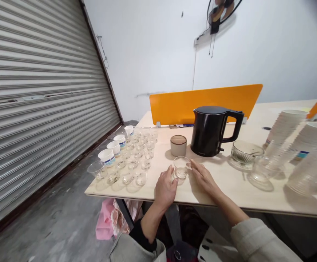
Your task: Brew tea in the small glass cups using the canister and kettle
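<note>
A small clear plastic cup (pixel 181 168) stands upright near the table's front edge, held between my two hands. My left hand (pixel 166 187) curls around its left side, with the thumb low at the front. Against its right side rest the fingers of my right hand (pixel 203 177), fairly straight and together; the right thumb is hidden. Just behind the cup is a pale round canister (pixel 178 146) with a brown lid. A black electric kettle (pixel 209 131) stands behind my right hand, its handle pointing right.
To the left, several clear cups (pixel 133 164) with dark bits inside stand in rows beside white paper cups (pixel 107 157). On the right are a ribbed glass bowl (pixel 247 152), stacked paper cups (pixel 285 127) and stacked clear cups (pixel 311 173). An orange divider (pixel 174 105) crosses the back.
</note>
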A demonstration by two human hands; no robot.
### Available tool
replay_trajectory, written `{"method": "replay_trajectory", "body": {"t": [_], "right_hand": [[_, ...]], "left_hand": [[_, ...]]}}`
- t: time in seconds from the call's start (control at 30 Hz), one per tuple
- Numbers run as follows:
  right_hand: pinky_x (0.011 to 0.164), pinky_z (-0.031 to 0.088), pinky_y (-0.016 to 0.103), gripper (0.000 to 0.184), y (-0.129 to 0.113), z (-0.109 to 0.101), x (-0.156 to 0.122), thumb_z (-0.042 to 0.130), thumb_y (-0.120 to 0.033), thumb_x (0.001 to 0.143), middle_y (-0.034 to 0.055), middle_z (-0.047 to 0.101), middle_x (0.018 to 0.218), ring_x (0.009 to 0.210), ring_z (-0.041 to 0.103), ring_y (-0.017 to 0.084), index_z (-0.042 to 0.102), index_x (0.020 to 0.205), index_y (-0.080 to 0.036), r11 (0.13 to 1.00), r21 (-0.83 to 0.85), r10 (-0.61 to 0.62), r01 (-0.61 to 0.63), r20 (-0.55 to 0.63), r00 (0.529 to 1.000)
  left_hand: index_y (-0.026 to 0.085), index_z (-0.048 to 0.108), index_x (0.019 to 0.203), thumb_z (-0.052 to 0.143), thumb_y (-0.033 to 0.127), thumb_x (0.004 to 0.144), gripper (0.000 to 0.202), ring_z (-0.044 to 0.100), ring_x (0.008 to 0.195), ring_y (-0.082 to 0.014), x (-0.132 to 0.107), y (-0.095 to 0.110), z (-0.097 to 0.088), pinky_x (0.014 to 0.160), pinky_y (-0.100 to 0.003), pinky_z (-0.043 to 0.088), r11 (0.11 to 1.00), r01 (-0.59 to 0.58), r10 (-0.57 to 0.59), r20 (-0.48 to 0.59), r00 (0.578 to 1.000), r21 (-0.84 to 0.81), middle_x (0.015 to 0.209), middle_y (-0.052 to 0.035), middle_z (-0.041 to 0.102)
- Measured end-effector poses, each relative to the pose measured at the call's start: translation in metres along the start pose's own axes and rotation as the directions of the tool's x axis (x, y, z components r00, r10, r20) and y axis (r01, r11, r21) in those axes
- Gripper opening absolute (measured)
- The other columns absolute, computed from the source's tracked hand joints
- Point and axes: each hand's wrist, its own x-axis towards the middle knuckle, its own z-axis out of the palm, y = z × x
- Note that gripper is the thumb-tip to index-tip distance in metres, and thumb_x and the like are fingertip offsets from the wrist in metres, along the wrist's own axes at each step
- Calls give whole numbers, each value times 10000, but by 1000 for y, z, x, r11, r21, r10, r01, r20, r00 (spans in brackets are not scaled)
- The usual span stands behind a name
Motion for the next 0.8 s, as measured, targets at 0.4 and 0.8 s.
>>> {"method": "replay_trajectory", "body": {"t": [0.4,0.8], "right_hand": [[1214,302,556,583,4,-17,-3,290,-340,1027,191,477,1580,1491,385,335,508,1501,-80,787,-616,80,-36,45,996],[1254,212,559,647,-18,-16,-7,283,-438,1036,161,321,1675,1566,247,316,405,1582,-114,749,-662,208,36,286,936]], "left_hand": [[92,396,1562,375,173,1009,559,227,1580,-280,25,-9,0,1280,-471,283,861,-122,84,98,992,494,1667,-155,349],[71,407,1564,273,303,1071,561,246,1570,-327,21,-7,0,1292,-482,211,769,-119,-23,213,977,628,1671,-143,332]]}}
